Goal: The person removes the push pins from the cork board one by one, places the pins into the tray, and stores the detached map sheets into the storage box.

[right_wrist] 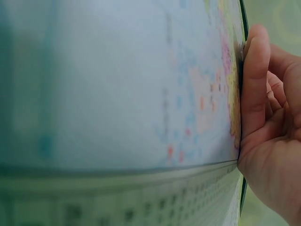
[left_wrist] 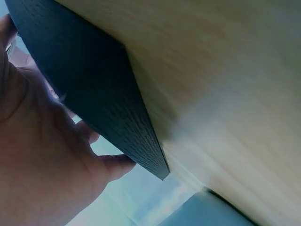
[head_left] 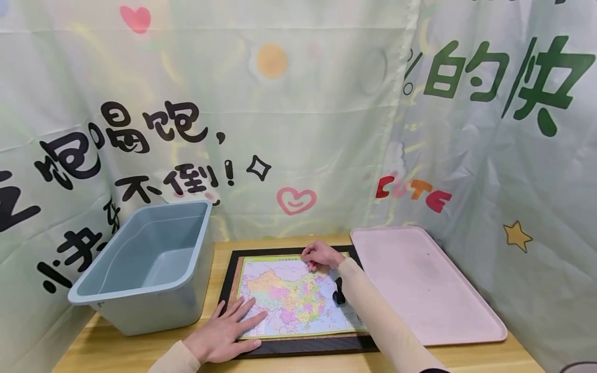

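Observation:
A colourful paper map (head_left: pixel 284 298) lies on a brown board with a black frame (head_left: pixel 303 346). My left hand (head_left: pixel 224 331) spreads over the lower left corner, its fingers straight on map and frame. From below, the left wrist view shows that hand (left_wrist: pixel 51 150) against the dark frame edge (left_wrist: pixel 94 80). The right hand (head_left: pixel 322 255) is at the map's top edge, right of centre, with fingers curled. In the right wrist view the side of this hand (right_wrist: pixel 273 108) rests on the map (right_wrist: pixel 117 94); its fingertips are hidden, and nothing held is visible.
A deep blue-grey bin (head_left: pixel 140 305) stands to the left on the wooden table (head_left: pixel 205 305). On the right lies a pink tray (head_left: pixel 420 285), close to the frame. A small black object (head_left: pixel 339 291) shows beside the right forearm. A printed curtain (head_left: pixel 326 129) hangs behind.

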Available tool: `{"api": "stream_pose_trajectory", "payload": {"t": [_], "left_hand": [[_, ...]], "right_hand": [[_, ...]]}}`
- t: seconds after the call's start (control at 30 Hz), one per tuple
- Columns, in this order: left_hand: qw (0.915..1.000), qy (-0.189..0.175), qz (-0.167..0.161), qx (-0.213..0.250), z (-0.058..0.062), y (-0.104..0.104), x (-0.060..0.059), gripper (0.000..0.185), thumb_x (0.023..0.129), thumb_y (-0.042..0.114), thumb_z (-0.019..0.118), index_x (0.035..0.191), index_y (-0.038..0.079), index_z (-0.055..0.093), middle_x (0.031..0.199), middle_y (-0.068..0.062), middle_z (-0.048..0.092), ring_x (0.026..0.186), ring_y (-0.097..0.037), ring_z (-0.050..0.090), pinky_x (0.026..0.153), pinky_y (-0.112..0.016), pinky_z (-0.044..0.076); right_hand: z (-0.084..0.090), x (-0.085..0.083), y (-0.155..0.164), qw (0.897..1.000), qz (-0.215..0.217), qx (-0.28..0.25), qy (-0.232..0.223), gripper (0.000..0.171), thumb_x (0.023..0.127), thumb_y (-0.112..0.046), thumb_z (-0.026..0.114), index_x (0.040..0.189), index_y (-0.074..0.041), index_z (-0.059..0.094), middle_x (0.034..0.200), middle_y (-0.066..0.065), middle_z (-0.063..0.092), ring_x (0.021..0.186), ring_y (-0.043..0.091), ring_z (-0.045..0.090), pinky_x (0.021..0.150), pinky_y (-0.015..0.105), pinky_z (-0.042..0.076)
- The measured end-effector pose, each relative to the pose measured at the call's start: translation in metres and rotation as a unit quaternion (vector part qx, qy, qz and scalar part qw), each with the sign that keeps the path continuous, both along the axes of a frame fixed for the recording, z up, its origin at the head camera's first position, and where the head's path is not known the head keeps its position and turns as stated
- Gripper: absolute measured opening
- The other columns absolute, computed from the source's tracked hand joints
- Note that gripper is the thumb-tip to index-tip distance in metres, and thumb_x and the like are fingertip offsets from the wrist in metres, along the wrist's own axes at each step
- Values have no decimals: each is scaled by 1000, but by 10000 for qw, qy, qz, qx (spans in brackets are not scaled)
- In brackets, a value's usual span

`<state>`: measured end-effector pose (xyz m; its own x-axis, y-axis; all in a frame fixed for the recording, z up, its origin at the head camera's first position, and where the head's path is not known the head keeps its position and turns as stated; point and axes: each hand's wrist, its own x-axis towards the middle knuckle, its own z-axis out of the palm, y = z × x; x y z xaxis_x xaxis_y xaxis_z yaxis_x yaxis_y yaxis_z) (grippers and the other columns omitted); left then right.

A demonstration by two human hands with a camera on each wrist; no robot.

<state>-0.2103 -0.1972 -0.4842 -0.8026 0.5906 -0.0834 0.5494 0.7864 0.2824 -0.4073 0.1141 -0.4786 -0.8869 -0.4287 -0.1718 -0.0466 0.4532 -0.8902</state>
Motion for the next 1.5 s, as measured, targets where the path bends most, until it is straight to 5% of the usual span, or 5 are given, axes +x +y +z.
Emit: {"api": "stream_pose_trajectory", "payload": {"t": [0.7, 1.5], "left_hand": [[9996, -260, 99, 30, 12, 3, 0, 58, 97, 66, 38, 151, 45, 33, 163, -7, 24, 150, -40, 18, 108, -76, 8], [9992, -370, 175, 41, 13, 5, 2, 59, 96, 66, 39, 150, 44, 35, 163, -7, 24, 150, -40, 17, 108, -76, 8]], "right_hand": [[2, -2, 1, 9992, -309, -141, -216, 17, 98, -14, 61, 101, -2, 72, 64, 4, 62, 51, 10, 56, 51, 21, 51], [0, 1, -2, 9992, -295, -229, -142, 17, 97, -11, 61, 96, 2, 72, 64, 2, 60, 52, 8, 54, 50, 18, 48]]}}
